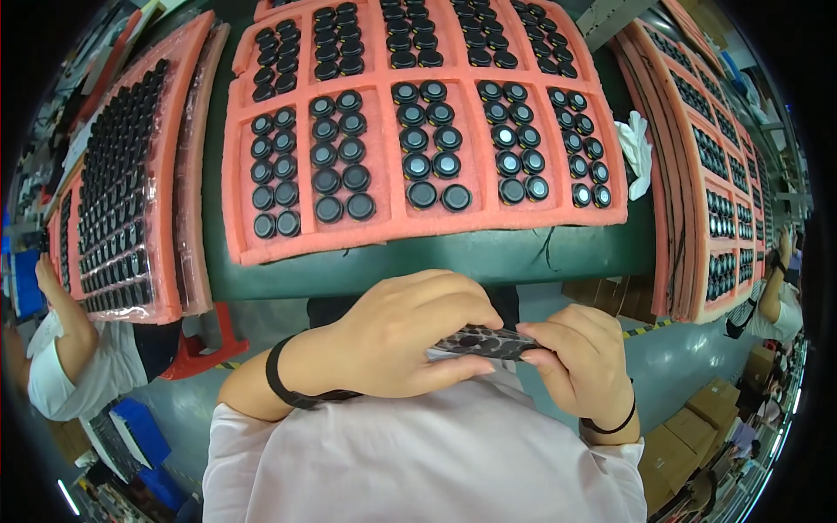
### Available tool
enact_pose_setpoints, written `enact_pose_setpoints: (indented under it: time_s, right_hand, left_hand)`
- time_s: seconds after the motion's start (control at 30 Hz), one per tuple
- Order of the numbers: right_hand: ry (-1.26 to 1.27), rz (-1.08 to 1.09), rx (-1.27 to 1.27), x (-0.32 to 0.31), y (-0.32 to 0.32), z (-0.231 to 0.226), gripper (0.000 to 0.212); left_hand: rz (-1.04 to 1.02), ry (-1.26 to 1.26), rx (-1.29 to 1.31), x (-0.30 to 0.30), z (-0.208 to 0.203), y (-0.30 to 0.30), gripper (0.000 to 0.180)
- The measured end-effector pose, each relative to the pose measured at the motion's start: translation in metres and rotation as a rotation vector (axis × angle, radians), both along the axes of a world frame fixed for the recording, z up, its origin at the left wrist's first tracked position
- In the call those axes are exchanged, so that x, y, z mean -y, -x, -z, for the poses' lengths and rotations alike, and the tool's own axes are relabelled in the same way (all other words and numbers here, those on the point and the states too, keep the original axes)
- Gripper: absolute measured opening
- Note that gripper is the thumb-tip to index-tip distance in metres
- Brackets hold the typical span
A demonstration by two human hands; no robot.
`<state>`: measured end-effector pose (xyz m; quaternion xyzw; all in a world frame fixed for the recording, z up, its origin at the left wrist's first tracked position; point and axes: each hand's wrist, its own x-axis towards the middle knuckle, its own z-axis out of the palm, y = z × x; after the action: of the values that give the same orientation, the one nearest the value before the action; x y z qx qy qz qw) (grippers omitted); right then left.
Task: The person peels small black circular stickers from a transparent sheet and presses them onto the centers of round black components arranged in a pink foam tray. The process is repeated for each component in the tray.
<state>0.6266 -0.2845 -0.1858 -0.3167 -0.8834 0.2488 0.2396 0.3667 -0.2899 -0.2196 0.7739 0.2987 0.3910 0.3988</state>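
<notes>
This looks like a factory floor, at an assembly or packing station. The green bench (pixel 436 266) carries a pink foam tray (pixel 349 242) near its front edge, with compartments of identical round black parts (pixel 330 209) in paired columns, a batch quantity rather than household goods. Stacks of similar trays stand at the bench's left edge (pixel 193 174) and right edge (pixel 664 200). A metal post (pixel 610 19) rises near its far right corner. Beyond the left and right edges other people (pixel 83 366) (pixel 782 315) are present. Below the front edge, the glossy grey floor (pixel 676 362) bears yellow-and-black tape (pixel 649 329); cardboard boxes (pixel 689 436), blue bins (pixel 141 433) and strip lights (pixel 68 497) fill the surroundings.
</notes>
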Motion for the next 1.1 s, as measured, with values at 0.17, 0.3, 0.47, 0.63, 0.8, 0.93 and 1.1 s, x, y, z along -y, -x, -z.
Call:
enact_pose_setpoints:
  time_s: [0.17,0.3,0.47,0.63,0.8,0.93,1.1]
  right_hand:
    - [0.119,0.050,-0.045,-0.013,-0.011,0.017,0.027]
    - [0.239,0.125,-0.064,-0.026,-0.018,0.029,0.024]
    - [0.085,0.188,-0.020,-0.047,-0.015,0.022,0.029]
    - [0.123,0.170,-0.120,-0.055,-0.008,0.019,0.027]
    - [0.118,0.170,-0.126,-0.059,-0.010,0.020,0.026]
    - [0.106,0.171,-0.141,-0.063,-0.012,0.022,0.025]
    - [0.150,0.128,-0.114,-0.068,-0.014,0.024,0.026]
  left_hand:
    - [0.033,0.346,0.090,-0.014,0.016,-0.008,0.034]
    - [-0.004,0.423,0.035,-0.025,0.021,-0.019,0.031]
    - [-0.069,0.275,-0.067,-0.039,0.025,-0.036,0.025]
    - [-0.073,0.093,-0.094,-0.051,0.024,-0.051,0.028]
    - [-0.086,-0.005,-0.108,-0.057,0.024,-0.058,0.028]
    - [-0.093,-0.062,-0.124,-0.061,0.023,-0.060,0.028]
    - [-0.099,-0.108,-0.183,-0.062,0.025,-0.059,0.025]
